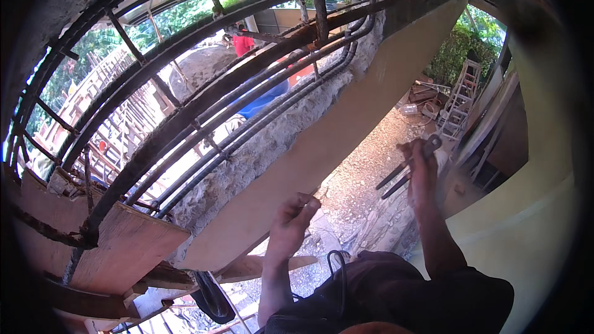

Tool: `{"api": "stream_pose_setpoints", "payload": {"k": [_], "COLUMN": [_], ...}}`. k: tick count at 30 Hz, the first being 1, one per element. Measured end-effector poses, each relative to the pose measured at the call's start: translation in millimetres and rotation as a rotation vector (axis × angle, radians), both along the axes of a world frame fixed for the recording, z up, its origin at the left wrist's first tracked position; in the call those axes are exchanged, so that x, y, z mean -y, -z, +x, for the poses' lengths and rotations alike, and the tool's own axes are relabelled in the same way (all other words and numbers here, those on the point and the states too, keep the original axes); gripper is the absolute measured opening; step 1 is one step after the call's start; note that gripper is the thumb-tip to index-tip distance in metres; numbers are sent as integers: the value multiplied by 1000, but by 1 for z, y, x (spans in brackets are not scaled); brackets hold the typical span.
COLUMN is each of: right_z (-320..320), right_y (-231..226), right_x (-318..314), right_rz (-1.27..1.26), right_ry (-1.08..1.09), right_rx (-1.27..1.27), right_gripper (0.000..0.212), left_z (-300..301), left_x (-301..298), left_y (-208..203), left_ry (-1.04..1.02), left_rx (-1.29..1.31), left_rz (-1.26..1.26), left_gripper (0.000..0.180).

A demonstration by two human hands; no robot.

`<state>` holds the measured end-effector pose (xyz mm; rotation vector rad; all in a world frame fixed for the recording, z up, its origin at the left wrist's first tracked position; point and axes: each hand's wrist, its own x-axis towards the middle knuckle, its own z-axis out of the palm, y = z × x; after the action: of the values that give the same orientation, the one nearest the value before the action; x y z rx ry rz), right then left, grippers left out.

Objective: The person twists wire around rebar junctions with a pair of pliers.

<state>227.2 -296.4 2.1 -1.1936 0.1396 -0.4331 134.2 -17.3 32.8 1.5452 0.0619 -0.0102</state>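
Right hand: yours is wrapped around a dark two-handled tool, rounded end up top, the two long prongs poking out down and to the left
Left hand: yours is curled up, thumb against the fingers, in front of the beige board's lower edge; can't tell if you've got something thin pinched in there
Tool spot: in your right fist, off to the right of the board, well apart from the rebar
Rebar: long rusty bars running diagonally along the rough concrete edge
Way back: a ladder, leaning, past the gravelly ground
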Motion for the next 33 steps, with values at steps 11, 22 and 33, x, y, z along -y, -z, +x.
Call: {"api": "stream_pose_setpoints", "payload": {"k": [11, 22, 33], "right_z": [1, 41, -12], "right_y": [-229, -282, -293], "right_x": [34, -17, -125], "right_rz": [324, 249, 399], "right_ry": [-74, -730, -512], "right_rx": [1115, 1137, 805], "right_gripper": [29, 29, 31], "left_z": [-20, -32, -28], "left_x": [-45, -44, -35], "left_y": [7, 21, 24], "left_ry": [-187, -214, -247], "left_rx": [-26, -16, 29], "left_rz": [-167, -265, -400], "left_gripper": [12, 14, 14]}}
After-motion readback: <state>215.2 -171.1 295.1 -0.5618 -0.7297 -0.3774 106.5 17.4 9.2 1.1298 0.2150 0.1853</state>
